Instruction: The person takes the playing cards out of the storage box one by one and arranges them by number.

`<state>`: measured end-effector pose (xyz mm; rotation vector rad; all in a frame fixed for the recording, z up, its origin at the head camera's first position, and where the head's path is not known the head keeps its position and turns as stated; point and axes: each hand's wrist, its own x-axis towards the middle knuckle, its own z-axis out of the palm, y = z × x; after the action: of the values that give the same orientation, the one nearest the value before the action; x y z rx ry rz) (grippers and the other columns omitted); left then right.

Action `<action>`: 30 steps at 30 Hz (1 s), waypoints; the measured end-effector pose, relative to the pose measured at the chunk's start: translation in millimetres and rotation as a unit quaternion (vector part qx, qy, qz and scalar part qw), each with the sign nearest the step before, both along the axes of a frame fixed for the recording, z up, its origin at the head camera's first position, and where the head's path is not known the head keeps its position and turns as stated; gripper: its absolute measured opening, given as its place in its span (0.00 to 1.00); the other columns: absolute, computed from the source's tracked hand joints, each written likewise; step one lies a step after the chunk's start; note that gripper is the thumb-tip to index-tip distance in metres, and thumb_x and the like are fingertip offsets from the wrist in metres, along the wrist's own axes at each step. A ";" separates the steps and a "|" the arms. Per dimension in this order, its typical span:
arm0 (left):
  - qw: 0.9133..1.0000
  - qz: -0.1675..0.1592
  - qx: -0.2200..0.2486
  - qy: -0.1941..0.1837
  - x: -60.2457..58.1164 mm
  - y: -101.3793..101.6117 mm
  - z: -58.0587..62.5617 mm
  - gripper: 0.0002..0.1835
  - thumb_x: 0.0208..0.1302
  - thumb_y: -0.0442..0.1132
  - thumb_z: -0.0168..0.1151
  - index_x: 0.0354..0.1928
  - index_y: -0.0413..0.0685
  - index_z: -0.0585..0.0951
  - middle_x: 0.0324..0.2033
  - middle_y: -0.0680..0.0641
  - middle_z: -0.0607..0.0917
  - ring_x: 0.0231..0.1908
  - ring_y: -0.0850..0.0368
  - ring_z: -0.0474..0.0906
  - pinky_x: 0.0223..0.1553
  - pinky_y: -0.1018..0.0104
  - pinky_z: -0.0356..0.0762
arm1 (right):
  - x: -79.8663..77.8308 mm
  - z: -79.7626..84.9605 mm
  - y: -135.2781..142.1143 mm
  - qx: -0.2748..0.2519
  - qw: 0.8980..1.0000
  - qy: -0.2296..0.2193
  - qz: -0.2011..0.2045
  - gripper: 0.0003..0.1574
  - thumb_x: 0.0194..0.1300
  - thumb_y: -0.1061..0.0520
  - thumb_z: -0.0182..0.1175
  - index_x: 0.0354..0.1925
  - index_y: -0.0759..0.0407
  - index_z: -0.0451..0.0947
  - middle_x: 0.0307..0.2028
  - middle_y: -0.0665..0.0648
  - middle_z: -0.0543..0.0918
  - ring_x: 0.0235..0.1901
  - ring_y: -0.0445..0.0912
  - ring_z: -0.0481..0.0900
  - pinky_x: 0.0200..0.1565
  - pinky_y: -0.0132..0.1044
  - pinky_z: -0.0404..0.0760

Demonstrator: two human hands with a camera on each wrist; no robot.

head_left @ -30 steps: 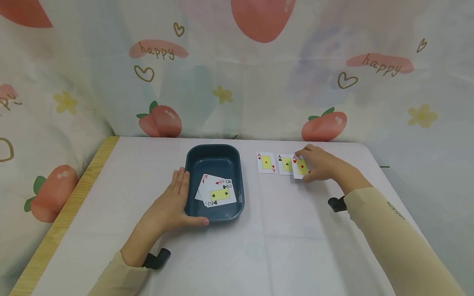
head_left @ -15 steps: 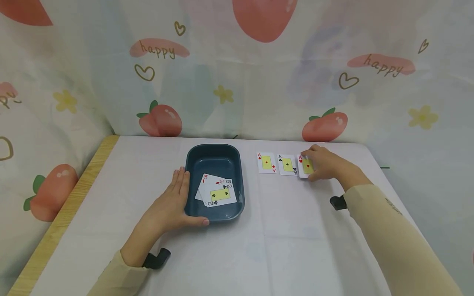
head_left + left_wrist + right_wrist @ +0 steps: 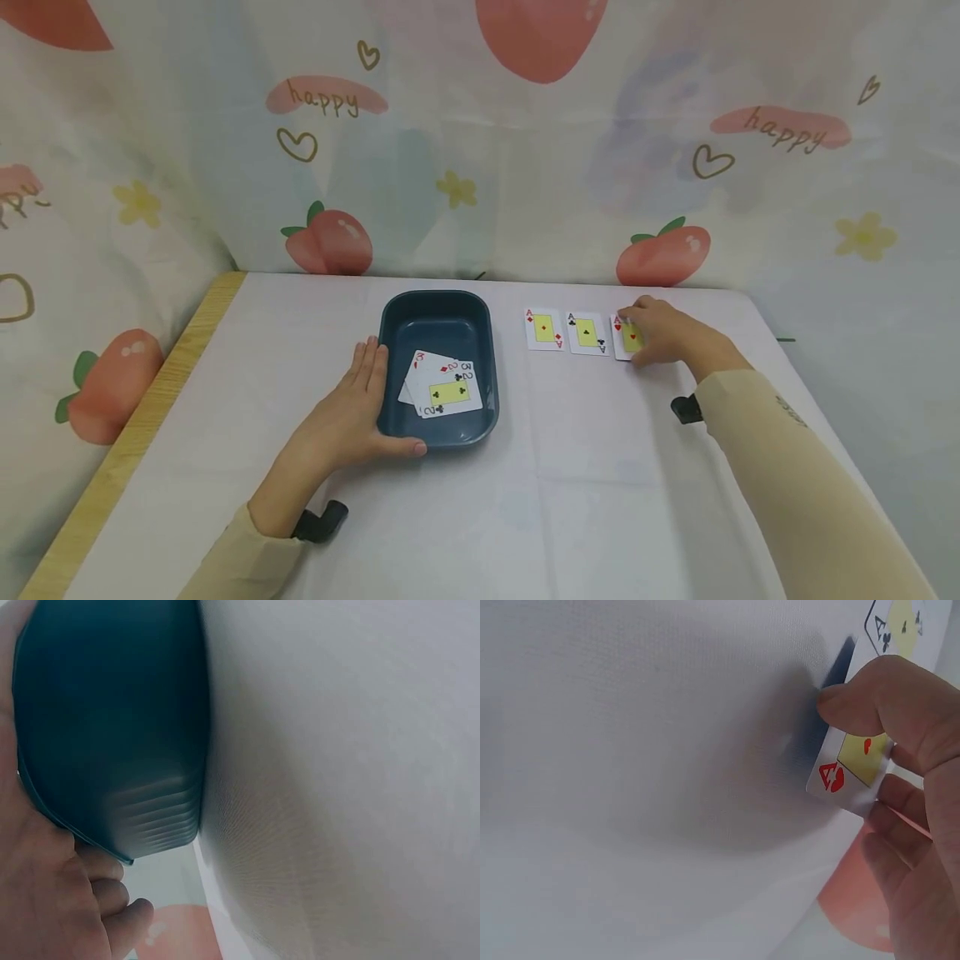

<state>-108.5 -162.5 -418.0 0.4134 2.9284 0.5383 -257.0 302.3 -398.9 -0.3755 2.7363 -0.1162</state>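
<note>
My right hand (image 3: 666, 333) pinches the ace of hearts (image 3: 628, 337) between thumb and fingers at the right end of a row. In the right wrist view the ace of hearts (image 3: 849, 776) is tilted over the cloth, its one edge casting a shadow. Beside it lie the ace of clubs (image 3: 587, 335) and, further left, the ace of diamonds (image 3: 543, 330), both face up. My left hand (image 3: 337, 425) rests against the left side of a dark blue tray (image 3: 491, 400), fingers straight and thumb at the near rim. Inside, a two of clubs (image 3: 450, 393) overlaps other cards.
A white cloth (image 3: 480, 525) covers the table, with a strip of wood (image 3: 142, 429) bare along the left edge. Behind stands a curtain (image 3: 540, 183) printed with peaches, hearts and flowers. Each wrist carries a black strap mount (image 3: 321, 522).
My right hand has slid the ace of hearts to the right, off the ace of clubs it partly covered, so a small gap now shows between them. Left hand and tray stay put.
</note>
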 end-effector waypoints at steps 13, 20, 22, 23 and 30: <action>1.000 -0.001 -0.008 -0.001 -0.5 0.2 0.6 0.82 0.32 0.81 0.70 0.79 0.38 0.40 0.79 0.39 0.37 0.78 0.41 0.33 0.70 0.42 0.57 | -2.9 -5.0 -1.1 0.000 1.000 -0.004 -0.004 0.47 0.54 0.58 0.72 0.70 0.64 0.66 0.64 0.70 0.65 0.59 0.63 0.65 0.60 0.64 0.71; 1.000 -0.001 -0.006 -0.003 -0.6 0.9 1.1 0.82 0.33 0.80 0.70 0.79 0.38 0.40 0.79 0.39 0.37 0.78 0.41 0.33 0.71 0.42 0.57 | -3.1 -6.9 -4.8 0.001 1.000 -0.012 -0.008 0.47 0.55 0.58 0.71 0.70 0.65 0.66 0.65 0.71 0.64 0.60 0.64 0.64 0.61 0.65 0.70; 1.000 -0.001 -0.007 -0.004 -0.7 0.8 1.2 0.82 0.33 0.80 0.70 0.79 0.39 0.40 0.79 0.39 0.36 0.78 0.41 0.33 0.70 0.41 0.57 | -3.3 -8.4 -5.8 0.000 1.000 -0.019 -0.014 0.48 0.56 0.57 0.71 0.71 0.64 0.64 0.66 0.71 0.63 0.61 0.64 0.64 0.62 0.66 0.69; 1.000 -0.001 -0.008 -0.005 -0.7 0.7 1.3 0.82 0.33 0.80 0.70 0.79 0.39 0.40 0.79 0.39 0.36 0.78 0.41 0.32 0.70 0.41 0.57 | -3.6 -9.2 -6.1 -0.001 1.000 -0.021 -0.016 0.48 0.57 0.57 0.71 0.72 0.64 0.63 0.66 0.71 0.63 0.61 0.65 0.64 0.62 0.66 0.68; 1.000 -0.002 -0.008 -0.007 -0.8 1.0 3.3 0.81 0.33 0.79 0.71 0.79 0.38 0.39 0.79 0.39 0.37 0.78 0.41 0.33 0.70 0.41 0.57 | 0.9 -2.6 -17.0 -0.028 1.000 -0.005 -0.011 0.47 0.59 0.55 0.69 0.72 0.64 0.63 0.65 0.70 0.64 0.61 0.64 0.64 0.63 0.65 0.69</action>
<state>-109.3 -161.5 -414.7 0.4109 2.9168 0.5151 -256.1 285.2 -401.5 -0.3580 2.7328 -0.1994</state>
